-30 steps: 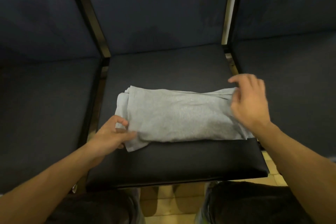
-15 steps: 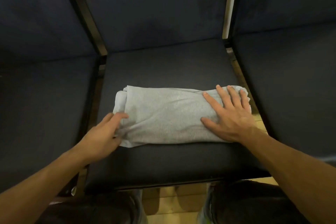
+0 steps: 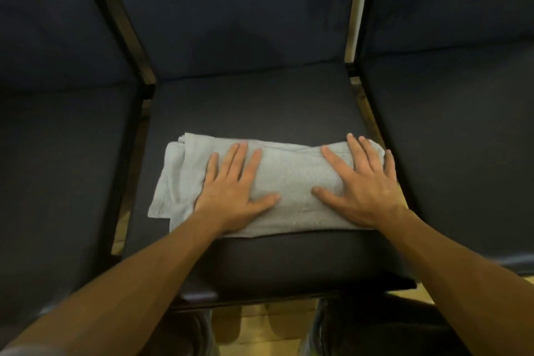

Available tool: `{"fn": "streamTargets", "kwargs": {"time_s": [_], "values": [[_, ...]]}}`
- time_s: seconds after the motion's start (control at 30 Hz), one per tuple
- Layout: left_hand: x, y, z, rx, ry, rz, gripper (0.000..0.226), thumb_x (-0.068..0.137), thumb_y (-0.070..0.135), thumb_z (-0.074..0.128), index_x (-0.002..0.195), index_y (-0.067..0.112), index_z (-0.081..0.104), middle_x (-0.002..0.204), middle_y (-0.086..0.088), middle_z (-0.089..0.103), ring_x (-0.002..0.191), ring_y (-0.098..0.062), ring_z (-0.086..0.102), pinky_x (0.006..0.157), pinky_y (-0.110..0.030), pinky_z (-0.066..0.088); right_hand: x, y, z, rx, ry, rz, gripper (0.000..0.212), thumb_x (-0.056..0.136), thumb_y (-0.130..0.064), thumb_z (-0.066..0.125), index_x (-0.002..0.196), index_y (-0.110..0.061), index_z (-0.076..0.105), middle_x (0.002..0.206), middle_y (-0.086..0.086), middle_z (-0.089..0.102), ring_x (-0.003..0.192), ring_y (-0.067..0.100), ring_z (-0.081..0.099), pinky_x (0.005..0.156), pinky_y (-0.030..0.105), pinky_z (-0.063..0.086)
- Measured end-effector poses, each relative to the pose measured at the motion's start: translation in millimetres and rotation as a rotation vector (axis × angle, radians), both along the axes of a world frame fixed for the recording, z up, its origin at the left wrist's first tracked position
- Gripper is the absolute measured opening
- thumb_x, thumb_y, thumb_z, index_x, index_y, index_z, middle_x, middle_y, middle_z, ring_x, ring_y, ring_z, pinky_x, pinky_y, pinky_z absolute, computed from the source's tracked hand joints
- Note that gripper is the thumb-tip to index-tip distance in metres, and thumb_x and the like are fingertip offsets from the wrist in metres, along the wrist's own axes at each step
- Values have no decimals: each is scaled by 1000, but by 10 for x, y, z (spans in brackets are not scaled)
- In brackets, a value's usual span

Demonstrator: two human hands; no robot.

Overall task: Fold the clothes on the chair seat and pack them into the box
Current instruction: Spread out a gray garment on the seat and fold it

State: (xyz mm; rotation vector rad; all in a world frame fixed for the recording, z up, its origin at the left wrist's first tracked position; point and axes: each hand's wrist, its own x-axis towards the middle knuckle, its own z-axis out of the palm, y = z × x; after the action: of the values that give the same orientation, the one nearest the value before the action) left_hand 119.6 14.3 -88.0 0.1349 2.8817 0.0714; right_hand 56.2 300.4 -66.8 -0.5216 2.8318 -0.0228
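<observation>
A light grey garment (image 3: pixel 291 173) lies folded into a long band across the dark chair seat (image 3: pixel 254 107). My left hand (image 3: pixel 234 191) lies flat on its left half, fingers straight and spread. My right hand (image 3: pixel 361 185) presses flat on its right end, fingers pointing away from me. A loose corner of the cloth sticks out at the lower left. No box is in view.
Dark padded seats (image 3: pixel 57 170) flank the middle chair on both sides, separated by black frame bars (image 3: pixel 135 46). The backrest rises behind. My knees and a strip of wooden floor (image 3: pixel 260 324) show below the seat's front edge.
My left hand moved from the garment's left edge onto its top and now lies flat. My right hand stayed pressed on the right end. The view tilted slightly.
</observation>
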Motion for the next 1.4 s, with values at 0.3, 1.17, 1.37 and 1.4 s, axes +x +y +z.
{"fn": "streamTargets", "kwargs": {"time_s": [0.3,1.17,1.37,1.4], "values": [[247,997,468,199,77,-127,98,96,68,40,162,16,-11,167,-7,-26,153,-21,-29,125,-47,-15,-63,-50,57,-323,-6,-91,73,93,-70,24,159,-42,10,169,0,4,155,17,-5,122,54,-6],[949,370,679,2214,244,1309,59,103,63,34,152,31,45,144,-7,61,129,-31,61,111,-51,45,-99,-1256,670,-989,-83,23,47,101,-49,41,145,-33,46,143,-10,50,127,0,46,109,19,36],[1003,219,540,2244,171,1328,59,102,57,48,153,27,42,145,-14,59,132,-35,58,116,-56,38,146,-1624,310,-445,-236,246,57,100,-59,39,153,-40,26,156,-12,34,144,13,27,113,34,26],[998,206,529,2223,168,1358,57,103,49,51,153,24,41,143,-15,61,130,-34,60,114,-56,41,154,-1663,287,-406,-199,244,58,100,-61,38,152,-39,27,155,-11,37,142,15,29,114,36,26]]}}
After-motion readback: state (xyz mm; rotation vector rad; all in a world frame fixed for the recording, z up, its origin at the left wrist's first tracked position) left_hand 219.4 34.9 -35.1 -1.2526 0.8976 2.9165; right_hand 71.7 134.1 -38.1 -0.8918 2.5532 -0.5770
